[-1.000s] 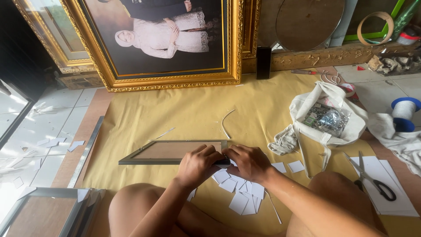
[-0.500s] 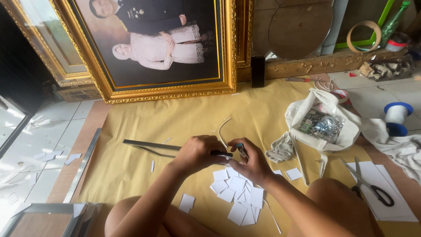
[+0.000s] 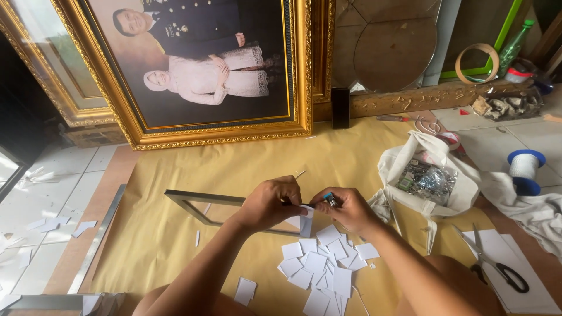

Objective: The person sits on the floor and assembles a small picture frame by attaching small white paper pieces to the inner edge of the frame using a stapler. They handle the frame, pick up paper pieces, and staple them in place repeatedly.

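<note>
At the centre of the frame the left hand grips the near corner of a slim grey frame, fingers curled around its edge. The frame is tilted up off the yellow paper and runs toward the left. Just beside it, the right hand pinches a small tool against that corner. White cards lie scattered below the hands. Scissors lie at lower right, a white bag at right.
</note>
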